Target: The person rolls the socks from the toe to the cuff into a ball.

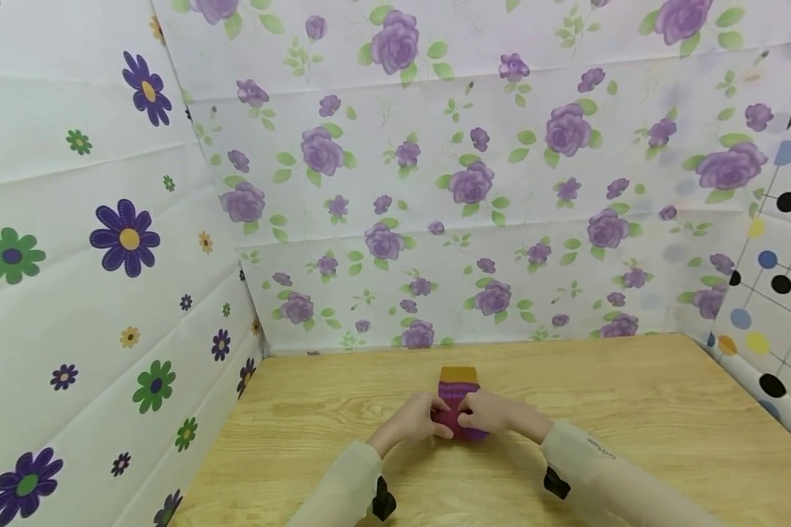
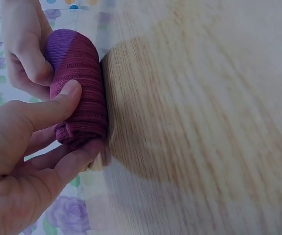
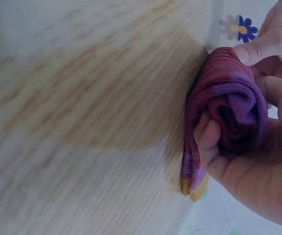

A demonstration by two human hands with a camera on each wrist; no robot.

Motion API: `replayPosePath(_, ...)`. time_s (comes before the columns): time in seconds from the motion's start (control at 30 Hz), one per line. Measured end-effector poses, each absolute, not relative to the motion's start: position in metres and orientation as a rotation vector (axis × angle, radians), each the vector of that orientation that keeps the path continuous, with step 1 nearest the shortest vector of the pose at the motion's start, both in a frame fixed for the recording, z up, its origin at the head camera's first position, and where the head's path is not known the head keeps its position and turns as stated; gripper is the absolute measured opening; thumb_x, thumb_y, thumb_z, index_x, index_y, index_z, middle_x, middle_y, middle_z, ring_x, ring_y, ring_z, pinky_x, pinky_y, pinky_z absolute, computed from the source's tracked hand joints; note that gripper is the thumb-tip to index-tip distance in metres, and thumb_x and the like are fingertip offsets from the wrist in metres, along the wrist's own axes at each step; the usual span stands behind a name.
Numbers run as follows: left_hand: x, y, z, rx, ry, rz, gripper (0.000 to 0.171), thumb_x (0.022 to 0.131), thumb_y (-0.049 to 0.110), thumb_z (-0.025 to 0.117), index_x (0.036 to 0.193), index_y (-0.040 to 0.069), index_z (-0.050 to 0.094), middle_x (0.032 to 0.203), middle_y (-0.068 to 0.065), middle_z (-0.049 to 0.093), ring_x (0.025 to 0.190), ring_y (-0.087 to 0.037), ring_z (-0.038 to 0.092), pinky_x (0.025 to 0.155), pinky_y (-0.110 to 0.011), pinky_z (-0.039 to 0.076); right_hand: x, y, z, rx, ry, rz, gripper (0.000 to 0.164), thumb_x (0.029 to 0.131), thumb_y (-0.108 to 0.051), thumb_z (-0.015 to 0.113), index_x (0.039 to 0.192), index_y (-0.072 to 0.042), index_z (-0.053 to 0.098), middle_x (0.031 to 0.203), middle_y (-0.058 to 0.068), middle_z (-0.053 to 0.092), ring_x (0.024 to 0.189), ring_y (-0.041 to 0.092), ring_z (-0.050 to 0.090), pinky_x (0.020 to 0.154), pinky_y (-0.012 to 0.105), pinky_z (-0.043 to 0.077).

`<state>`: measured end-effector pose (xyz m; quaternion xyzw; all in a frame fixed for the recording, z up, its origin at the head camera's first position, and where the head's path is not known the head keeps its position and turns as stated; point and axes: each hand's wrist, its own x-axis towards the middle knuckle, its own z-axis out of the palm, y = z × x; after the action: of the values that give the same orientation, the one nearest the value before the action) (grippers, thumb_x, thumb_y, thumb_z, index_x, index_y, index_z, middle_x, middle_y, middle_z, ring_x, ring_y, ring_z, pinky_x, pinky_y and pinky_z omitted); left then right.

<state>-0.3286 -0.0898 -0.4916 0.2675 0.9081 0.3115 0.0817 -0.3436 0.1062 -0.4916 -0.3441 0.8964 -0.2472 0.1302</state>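
Observation:
Maroon and purple ribbed socks (image 1: 458, 388), probably a pair, lie on the wooden table. Their near part is wound into a thick roll, and a flat orange-yellow end points away from me. My left hand (image 1: 419, 420) grips the roll's left end, its thumb (image 2: 70, 91) on top and its fingers low beside the table. At the right end my right hand (image 1: 491, 411) holds the roll, one finger (image 3: 210, 134) curled in at the spiral layers. In the right wrist view, yellow ends (image 3: 198, 188) stick out below the roll.
The wooden table (image 1: 316, 395) extends around both hands. Behind it hangs a cloth (image 1: 369, 190) with purple roses. A daisy-patterned cloth (image 1: 105, 307) stands on the left, a dotted one (image 1: 771, 307) on the right. Black straps (image 1: 383, 501) sit at the wrists.

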Motion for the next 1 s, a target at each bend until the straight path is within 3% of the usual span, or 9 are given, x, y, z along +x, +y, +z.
replayPosePath(0.2,-0.333,-0.088,-0.489,0.769,2.674,0.934,0.033,0.08,0.017,0.079,0.108,0.0,0.072,0.103,-0.011,0.073,0.066,-0.002,0.049,0.06,-0.015,0.042,-0.342,0.108,-0.494,-1.068,2.701,-0.734,0.016,0.087,-0.011,0.054,0.072,-0.009,0.059,0.055,-0.009,0.04,0.047,0.002,0.033,0.047,0.018,0.027)
replayPosePath(0.37,-0.335,-0.087,-0.482,0.767,2.627,0.931,0.029,0.082,0.015,0.078,0.104,-0.002,0.073,0.095,-0.01,0.075,0.059,-0.005,0.043,0.057,-0.017,0.038,-0.33,0.108,-0.49,-1.071,2.89,-0.693,0.005,0.088,-0.009,0.059,0.088,-0.007,0.054,0.075,-0.003,0.049,0.065,0.008,0.04,0.056,0.021,0.035)
replayPosePath(0.63,-0.339,-0.086,-0.475,0.756,2.601,0.903,0.019,0.082,0.014,0.077,0.096,0.0,0.075,0.079,-0.001,0.073,0.06,-0.004,0.044,0.057,-0.017,0.038,-0.31,0.107,-0.481,-1.208,3.122,-0.355,0.033,0.086,-0.022,0.072,0.105,-0.002,0.054,0.092,0.01,0.059,0.078,0.018,0.056,0.063,0.032,0.05)
replayPosePath(0.73,-0.342,-0.084,-0.477,0.725,2.589,0.906,0.012,0.083,0.013,0.076,0.086,0.001,0.074,0.065,0.004,0.062,0.056,-0.005,0.039,0.053,-0.018,0.032,-0.307,0.108,-0.48,-1.229,3.118,-0.267,0.045,0.081,-0.027,0.078,0.109,-0.002,0.055,0.097,0.012,0.059,0.083,0.021,0.059,0.069,0.036,0.053)
replayPosePath(0.87,-0.342,-0.083,-0.478,0.707,2.592,0.885,0.018,0.085,0.013,0.073,0.073,0.004,0.066,0.054,0.008,0.042,0.052,-0.005,0.031,0.05,-0.02,0.026,-0.306,0.107,-0.482,-1.238,3.105,-0.216,0.055,0.075,-0.028,0.084,0.113,-0.001,0.054,0.1,0.013,0.058,0.087,0.025,0.06,0.074,0.039,0.054)
replayPosePath(1.0,-0.342,-0.083,-0.476,0.668,2.563,0.897,0.018,0.088,0.012,0.071,0.073,0.003,0.065,0.054,0.007,0.04,0.052,-0.007,0.03,0.052,-0.021,0.025,-0.306,0.107,-0.487,-1.222,3.094,-0.182,0.063,0.073,-0.026,0.085,0.12,0.001,0.053,0.104,0.015,0.058,0.09,0.028,0.06,0.077,0.04,0.054)
